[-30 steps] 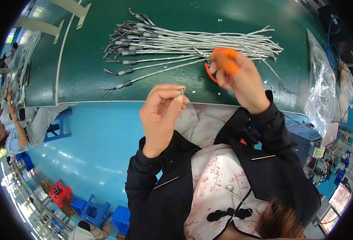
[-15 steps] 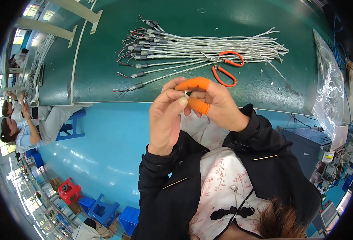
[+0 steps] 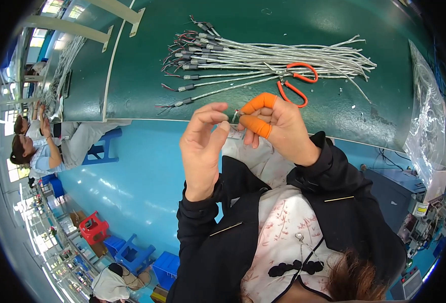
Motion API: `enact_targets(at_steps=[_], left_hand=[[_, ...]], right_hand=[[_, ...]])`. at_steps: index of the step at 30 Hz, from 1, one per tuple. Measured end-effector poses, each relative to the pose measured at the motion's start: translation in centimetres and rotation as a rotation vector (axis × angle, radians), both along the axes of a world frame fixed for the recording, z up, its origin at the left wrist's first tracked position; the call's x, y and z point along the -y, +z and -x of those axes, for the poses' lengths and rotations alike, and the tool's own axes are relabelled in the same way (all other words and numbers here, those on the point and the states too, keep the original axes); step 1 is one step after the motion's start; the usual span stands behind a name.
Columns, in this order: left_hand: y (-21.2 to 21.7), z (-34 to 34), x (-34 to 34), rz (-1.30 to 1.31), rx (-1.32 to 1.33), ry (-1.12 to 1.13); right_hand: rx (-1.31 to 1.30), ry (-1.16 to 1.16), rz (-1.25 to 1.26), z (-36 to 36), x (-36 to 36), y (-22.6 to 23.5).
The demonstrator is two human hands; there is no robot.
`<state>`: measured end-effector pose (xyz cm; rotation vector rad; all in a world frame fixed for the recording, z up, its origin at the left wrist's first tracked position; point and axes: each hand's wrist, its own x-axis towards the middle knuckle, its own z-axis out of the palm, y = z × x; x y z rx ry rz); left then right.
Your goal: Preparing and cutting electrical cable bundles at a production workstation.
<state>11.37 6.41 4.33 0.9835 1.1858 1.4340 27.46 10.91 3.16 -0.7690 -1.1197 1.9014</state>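
Counter [image 3: 147, 76] is smooth green, matt with faint sheen. Cables [image 3: 273, 58] look silvery braided metal; scissors [image 3: 296, 83] have glossy orange plastic handles. Right hand [image 3: 278, 129] wears matt orange rubber finger cots; clear plastic bag [image 3: 427, 126] shines.

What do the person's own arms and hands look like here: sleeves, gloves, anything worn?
Both forearms wear long black sleeves with loose cuffs at the wrists. The left hand is bare. The right hand has orange rubber finger cots on two fingertips, otherwise bare. No rings or watch visible.
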Motion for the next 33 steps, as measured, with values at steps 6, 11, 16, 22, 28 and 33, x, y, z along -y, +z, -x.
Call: enact_targets(at_steps=[6, 11, 16, 22, 28, 33], left_hand=[[1.2, -0.2, 0.3, -0.109, -0.215, 0.010], [0.7, 0.2, 0.3, -0.231, -0.454, -0.042], [-0.6, 0.0, 0.3, -0.232, -0.426, 0.025], [-1.1, -1.5, 0.7, -0.175, -0.324, 0.153], [-1.4, -1.1, 1.0, -0.225, -0.520, 0.200], [-1.6, 0.8, 0.9, -0.244, -0.579, 0.059]], right_hand=[[0.142, -0.115, -0.215, 0.1, 1.1, -0.2], [0.268, -0.203, -0.619, 0.2, 1.3, -1.0], [0.230, -0.175, -0.500, 0.4, 1.4, -0.7], [0.129, -0.104, -0.147, 0.9, 1.7, 0.3], [0.439, -0.366, -0.766, 1.5, 1.6, -1.6], [0.512, -0.482, -1.084, 2.0, 1.3, -2.6]])
